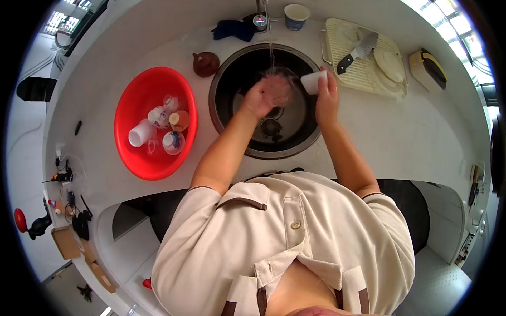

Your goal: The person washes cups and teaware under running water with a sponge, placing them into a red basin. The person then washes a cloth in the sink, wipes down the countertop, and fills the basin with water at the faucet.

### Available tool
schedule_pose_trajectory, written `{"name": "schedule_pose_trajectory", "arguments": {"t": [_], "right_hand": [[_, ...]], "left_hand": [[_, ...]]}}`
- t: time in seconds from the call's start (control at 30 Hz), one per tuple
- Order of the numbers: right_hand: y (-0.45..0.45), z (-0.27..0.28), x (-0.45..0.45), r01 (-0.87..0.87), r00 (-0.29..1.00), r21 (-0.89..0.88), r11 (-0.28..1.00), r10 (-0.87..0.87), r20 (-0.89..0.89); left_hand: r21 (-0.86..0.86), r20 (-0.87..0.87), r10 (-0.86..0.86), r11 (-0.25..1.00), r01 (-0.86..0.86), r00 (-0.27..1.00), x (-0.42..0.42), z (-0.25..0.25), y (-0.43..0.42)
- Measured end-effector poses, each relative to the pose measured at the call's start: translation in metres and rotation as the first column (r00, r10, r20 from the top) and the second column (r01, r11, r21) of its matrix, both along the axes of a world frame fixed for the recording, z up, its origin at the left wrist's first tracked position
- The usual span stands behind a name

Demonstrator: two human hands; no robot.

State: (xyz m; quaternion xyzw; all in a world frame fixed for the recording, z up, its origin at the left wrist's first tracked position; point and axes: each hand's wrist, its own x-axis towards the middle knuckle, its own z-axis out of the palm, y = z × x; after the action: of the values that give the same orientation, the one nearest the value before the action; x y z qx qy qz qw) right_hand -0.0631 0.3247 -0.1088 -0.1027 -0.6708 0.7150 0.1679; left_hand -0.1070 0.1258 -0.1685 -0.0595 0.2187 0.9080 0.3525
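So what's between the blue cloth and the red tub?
A brown teapot stands between the blue cloth and the red tub, as the head view shows.

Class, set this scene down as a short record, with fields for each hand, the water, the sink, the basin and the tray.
left hand: over the sink under the stream; too blurred to tell its grip
right hand: holding a white object
water: running
sink: round, dark
red basin: left of the sink, several small items inside, including a white cup
tray: right of the sink, bearing a knife
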Motion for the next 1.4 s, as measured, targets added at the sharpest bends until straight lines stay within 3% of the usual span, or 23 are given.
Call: {"name": "schedule_pose_trajectory", "arguments": {"t": [0.1,0.23,0.3,0.33,0.4,0.43,0.47,0.5,0.53,0.57,0.63,0.67,0.7,0.73,0.83,0.9,0.93,0.97,1.03,1.1,1.17,1.23,1.4], "right_hand": [[0.002,-0.013,0.01,0.0,0.998,0.021,1.0,-0.001,0.062],[0.003,-0.013,0.001,-0.031,0.997,0.017,0.999,0.03,0.066],[0.003,-0.001,-0.019,0.032,0.998,0.419,0.907,-0.048,0.028],[0.001,0.01,-0.033,0.034,0.999,0.415,0.909,-0.047,0.021],[-0.001,0.028,-0.065,0.037,0.999,0.488,0.872,-0.046,0.008],[0.0,0.026,-0.083,0.034,0.999,0.487,0.872,-0.042,0.005],[0.0,0.025,-0.103,-0.004,1.0,0.513,0.859,0.005,0.0],[-0.005,0.025,-0.116,-0.046,0.998,0.536,0.843,0.059,-0.006],[-0.013,0.027,-0.119,-0.066,0.996,0.534,0.843,0.084,-0.01],[-0.022,0.03,-0.123,-0.212,0.976,0.586,0.782,0.203,0.082],[-0.042,0.041,-0.117,-0.368,0.927,0.622,0.691,0.327,0.185],[-0.057,0.049,-0.112,-0.462,0.878,0.628,0.626,0.422,0.226],[-0.071,0.053,-0.109,-0.549,0.818,0.628,0.552,0.508,0.268],[-0.082,0.043,-0.112,-0.514,0.802,0.661,0.547,0.579,0.145],[-0.116,0.04,-0.115,-0.57,0.701,0.64,0.514,0.711,0.053],[-0.139,0.024,-0.121,-0.584,0.673,0.641,0.497,0.738,0.041],[-0.152,0.02,-0.121,-0.577,0.719,0.664,0.476,0.682,0.135],[-0.166,0.017,-0.12,-0.57,0.757,0.686,0.453,0.614,0.223],[-0.187,0.042,-0.108,-0.619,0.742,0.674,0.403,0.58,0.334],[-0.203,0.049,-0.101,-0.587,0.802,0.662,0.467,0.449,0.394],[-0.212,0.037,-0.105,-0.516,0.831,0.766,0.384,0.442,0.338],[-0.217,0.033,-0.109,-0.532,0.82,0.797,0.286,0.409,0.4],[-0.211,0.024,-0.114,-0.47,0.828,0.854,0.224,0.446,0.338]], "left_hand": [[-0.066,-0.013,0.128,0.99,-0.128,0.992,0.002,0.004,-0.004],[-0.235,0.023,0.011,0.972,-0.005,1.0,0.009,0.046,-0.015],[-0.28,-0.088,-0.105,0.957,0.076,0.991,0.008,0.054,-0.02],[-0.285,-0.094,-0.104,0.956,0.074,0.99,0.009,0.066,-0.019],[-0.648,-0.243,-0.253,0.761,0.037,0.936,0.01,0.088,-0.01],[-0.648,-0.246,-0.249,0.761,0.031,0.937,0.01,0.09,-0.008],[-0.809,-0.528,-0.499,0.541,-0.229,0.687,0.009,0.091,-0.007],[-0.761,-0.57,-0.755,0.336,-0.554,0.325,0.007,0.094,-0.006],[-0.704,-0.527,-0.803,0.231,-0.671,0.277,0.017,0.109,-0.003],[-0.7,-0.528,-0.796,0.211,-0.682,0.296,0.021,0.121,-0.003],[-0.512,-0.217,-0.968,0.006,-0.859,0.123,0.031,0.138,-0.007],[-0.403,-0.166,-0.983,-0.003,-0.915,0.076,0.034,0.141,-0.011],[-0.403,-0.164,-0.982,-0.018,-0.915,0.092,0.037,0.145,-0.016],[-0.306,-0.147,-0.985,-0.036,-0.951,0.085,0.039,0.149,-0.022],[-0.138,-0.174,-0.982,-0.053,-0.989,0.077,0.048,0.171,-0.049],[-0.045,-0.222,-0.972,-0.068,-0.997,0.077,0.055,0.2,-0.08],[-0.027,-0.214,-0.972,-0.089,-0.996,0.093,0.06,0.224,-0.098],[-0.021,-0.17,-0.966,-0.192,-0.981,0.193,0.063,0.241,-0.118],[-0.14,-0.219,-0.887,-0.383,-0.913,0.406,0.064,0.258,-0.161],[-0.092,-0.166,-0.839,-0.51,-0.855,0.518,0.055,0.25,-0.213],[-0.257,-0.117,-0.745,-0.616,-0.745,0.656,0.045,0.239,-0.247],[-0.275,-0.071,-0.727,-0.644,-0.714,0.683,0.035,0.224,-0.267],[-0.305,0.042,-0.741,-0.648,-0.698,0.67,0.019,0.192,-0.278]]}}
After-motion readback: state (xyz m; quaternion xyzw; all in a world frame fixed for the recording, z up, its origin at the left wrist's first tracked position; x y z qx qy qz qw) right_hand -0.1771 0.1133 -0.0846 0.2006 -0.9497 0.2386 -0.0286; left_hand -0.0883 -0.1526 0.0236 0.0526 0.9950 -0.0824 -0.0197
